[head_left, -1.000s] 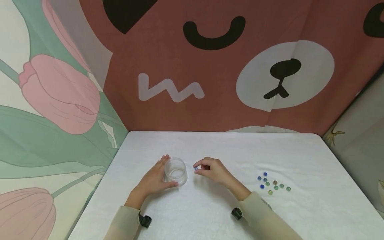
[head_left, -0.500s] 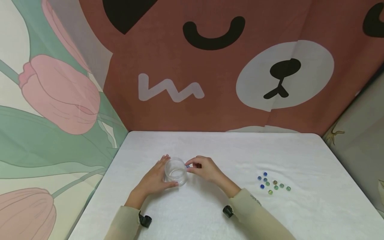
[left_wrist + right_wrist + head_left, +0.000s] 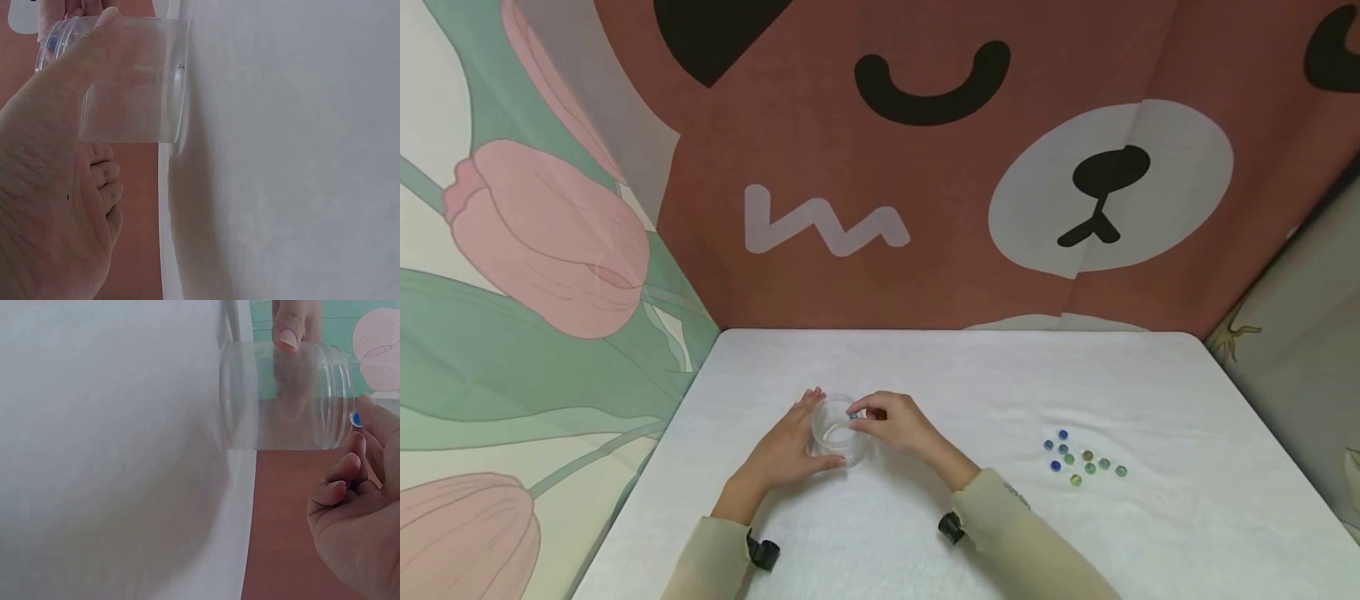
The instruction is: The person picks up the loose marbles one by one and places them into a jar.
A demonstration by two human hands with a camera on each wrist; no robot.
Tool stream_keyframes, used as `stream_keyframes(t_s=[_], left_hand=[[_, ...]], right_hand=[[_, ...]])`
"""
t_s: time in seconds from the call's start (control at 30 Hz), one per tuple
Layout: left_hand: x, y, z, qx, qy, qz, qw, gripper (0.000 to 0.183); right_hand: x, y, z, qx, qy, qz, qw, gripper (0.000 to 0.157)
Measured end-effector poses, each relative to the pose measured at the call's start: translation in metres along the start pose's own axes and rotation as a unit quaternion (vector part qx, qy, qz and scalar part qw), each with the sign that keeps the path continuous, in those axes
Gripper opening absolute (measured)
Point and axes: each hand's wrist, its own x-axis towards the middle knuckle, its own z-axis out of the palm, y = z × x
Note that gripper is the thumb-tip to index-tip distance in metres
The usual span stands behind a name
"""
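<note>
A clear jar point(image 3: 832, 435) with a threaded rim stands upright on the white cloth. My left hand point(image 3: 786, 446) grips it from the left, thumb at the near side and fingers at the far side. Over the mouth, my right hand point(image 3: 897, 423) pinches a blue marble point(image 3: 852, 415) between thumb and fingertips. In the right wrist view the marble point(image 3: 356, 419) is right at the rim. Through the wall of the jar point(image 3: 137, 87) in the left wrist view, no marbles show at the bottom.
To the right lie several loose marbles, among them a dark blue marble point(image 3: 1056, 466), a green marble point(image 3: 1121, 472) and a brown marble point(image 3: 1087, 456). The cloth-covered table point(image 3: 985, 367) meets a brown printed backdrop point(image 3: 820, 292) at its far edge.
My right hand has moved left with the blue marble, from beside the jar to over its mouth. The left hand and the jar have stayed in place.
</note>
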Motion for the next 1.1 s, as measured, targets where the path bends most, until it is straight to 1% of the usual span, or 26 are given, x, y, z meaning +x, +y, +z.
stream_keyframes(t_s=[0.27,0.5,0.6,0.83,1.1], left_hand=[[0.0,-0.002,0.001,-0.001,0.004,0.009,1.0,0.119],[0.0,-0.003,0.0,0.0,0.002,0.017,0.9999,0.12],[0.0,-0.004,0.0,-0.001,0.002,0.018,0.9998,0.121],[0.001,-0.004,0.0,-0.001,0.002,0.022,0.9998,0.118],[0.0,-0.003,0.001,-0.002,0.001,0.017,0.9999,0.117]], right_hand=[[0.008,0.001,0.008,-0.003,0.003,0.018,1.0,0.018],[0.013,-0.001,0.01,-0.009,0.002,0.04,0.999,0.016],[0.014,-0.001,0.01,-0.01,0.0,0.038,0.999,0.017],[0.014,-0.001,0.01,0.0,-0.008,0.05,0.999,0.023],[0.014,0.0,0.011,0.007,-0.011,0.044,0.999,0.021]])
